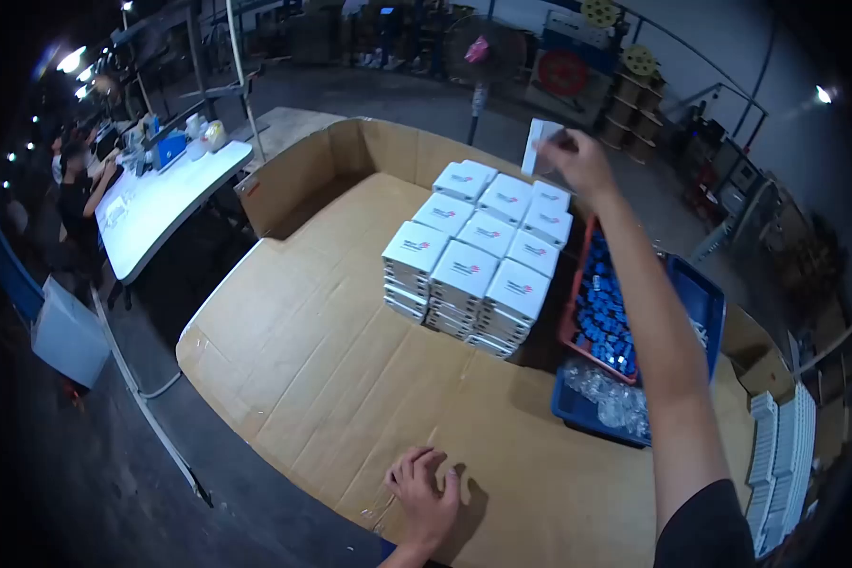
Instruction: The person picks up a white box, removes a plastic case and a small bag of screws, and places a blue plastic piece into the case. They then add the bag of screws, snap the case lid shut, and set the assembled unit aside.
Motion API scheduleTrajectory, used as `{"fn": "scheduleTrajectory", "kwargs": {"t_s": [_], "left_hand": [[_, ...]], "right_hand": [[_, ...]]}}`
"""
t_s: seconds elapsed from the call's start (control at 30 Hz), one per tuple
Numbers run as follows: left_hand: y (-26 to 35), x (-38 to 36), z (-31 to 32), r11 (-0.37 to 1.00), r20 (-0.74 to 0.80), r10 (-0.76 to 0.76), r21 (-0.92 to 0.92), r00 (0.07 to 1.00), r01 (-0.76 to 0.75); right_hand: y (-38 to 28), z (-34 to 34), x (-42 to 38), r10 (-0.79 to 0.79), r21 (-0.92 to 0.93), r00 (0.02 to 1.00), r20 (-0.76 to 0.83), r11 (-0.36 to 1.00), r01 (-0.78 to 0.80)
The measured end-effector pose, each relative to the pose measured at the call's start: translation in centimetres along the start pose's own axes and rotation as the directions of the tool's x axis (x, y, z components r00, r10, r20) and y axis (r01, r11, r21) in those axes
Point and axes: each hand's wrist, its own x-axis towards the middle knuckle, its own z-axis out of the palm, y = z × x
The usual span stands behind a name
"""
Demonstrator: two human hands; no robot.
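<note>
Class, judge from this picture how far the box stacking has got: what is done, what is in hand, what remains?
Done: a block of white boxes stacked on cardboard. In hand: the right hand holds a white box raised beyond the stack; the left hand rests flat. Left: blue parts fill the tray.

1. The cardboard sheet [331, 350] lies bare and flat left of and in front of the stacked white boxes [478, 256] — open passage there; the left hand [426, 497] rests on its near edge.
2. The stack blocks the middle; the blue bin [696, 303] flanks its right.
3. Raised cardboard flaps [293, 180] wall the far-left side.
</note>
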Motion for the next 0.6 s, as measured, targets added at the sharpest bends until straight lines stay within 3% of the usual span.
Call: {"fn": "scheduleTrajectory", "kwargs": {"t_s": [0.03, 0.07, 0.1, 0.17, 0.23, 0.27, 0.3, 0.47, 0.6], "left_hand": [[-0.8, 0.6, -0.4, 1.000, -0.009, -0.003, 0.000, 1.000, 0.003], [-1.5, 1.3, -0.6, 1.000, -0.017, -0.002, -0.002, 1.000, 0.002], [0.6, 0.9, 2.4, 0.996, -0.094, 0.067, -0.056, 0.993, -0.072], [0.5, -0.7, 1.8, 0.997, -0.101, 0.057, -0.054, 0.993, -0.063], [1.3, -1.4, 1.2, 0.997, -0.113, 0.056, -0.053, 0.992, -0.063], [1.2, -1.5, 1.5, 0.997, -0.119, 0.057, -0.051, 0.991, -0.063], [1.1, -1.6, 1.8, 0.997, -0.129, 0.059, -0.049, 0.990, -0.065], [0.5, -2.2, 2.3, 0.983, -0.202, 0.138, -0.095, 0.970, -0.160], [2.0, -3.6, 1.9, 0.923, -0.075, 0.189, -0.327, 0.979, -0.203]], "right_hand": [[0.6, 1.0, -3.2, -0.243, 0.067, 0.970, -0.021, 0.967, 0.244], [1.1, 2.4, -6.6, -0.357, 0.073, 0.919, -0.166, 0.925, 0.372], [-1.0, -2.5, -11.2, -0.544, -0.014, 0.766, -0.343, 0.818, 0.575], [-3.5, -3.1, -19.9, -0.519, 0.188, 0.793, -0.320, 0.785, 0.590], [-3.5, -4.4, -25.5, -0.611, 0.098, 0.724, -0.322, 0.739, 0.667], [-3.7, -5.3, -28.0, -0.580, 0.088, 0.756, -0.304, 0.773, 0.629], [-3.7, -5.9, -29.8, -0.592, 0.151, 0.731, -0.340, 0.733, 0.663], [-4.8, -10.6, -37.5, -0.682, -0.143, 0.630, -0.371, 0.712, 0.687], [-3.7, -11.8, -42.5, -0.721, -0.208, 0.561, -0.406, 0.671, 0.712]]}}
